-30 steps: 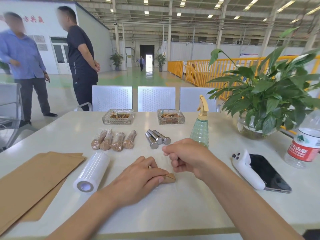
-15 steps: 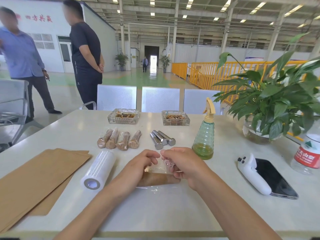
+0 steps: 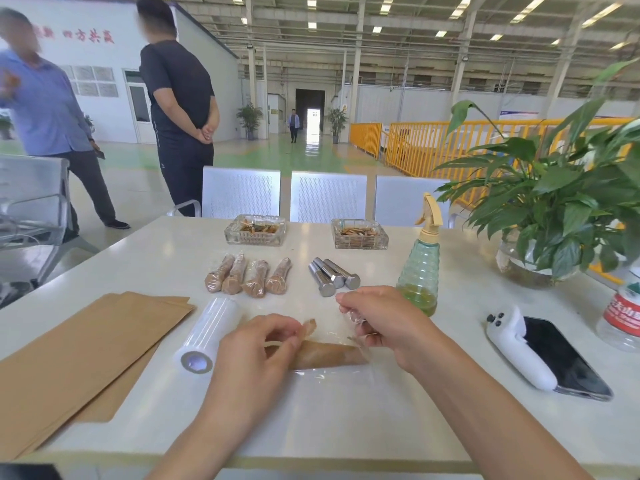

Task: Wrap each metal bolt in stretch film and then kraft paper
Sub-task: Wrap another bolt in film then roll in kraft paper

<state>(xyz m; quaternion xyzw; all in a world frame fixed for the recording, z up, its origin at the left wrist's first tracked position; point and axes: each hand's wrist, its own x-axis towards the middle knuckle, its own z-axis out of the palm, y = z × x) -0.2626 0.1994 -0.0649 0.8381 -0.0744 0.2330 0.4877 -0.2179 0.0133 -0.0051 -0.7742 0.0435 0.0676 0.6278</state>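
Head view, down over table (image 3: 346,427)

Behind the stretch film roll (image 3: 207,336) we count four wrapped bolts (image 3: 247,276) and, to their right, three bare bolts (image 3: 333,276). Beyond these we count two glass ashtrays (image 3: 255,230). Left of the roll, several kraft sheets (image 3: 83,358); number unclear.

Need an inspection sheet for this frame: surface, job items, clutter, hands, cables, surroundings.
Surface: white table, film sheet under the work.
Job's things: paper-wrapped bolt on film; four wrapped bolts; three bare bolts; film roll; kraft sheets.
Clutter: spray bottle, two ashtrays, phone, white controller, water bottle, plant.
Grippers: left hand pinches the bolt's paper end; right hand pinches film.
Cables: nothing seen.
Surroundings: chairs, two people standing, yellow railing.
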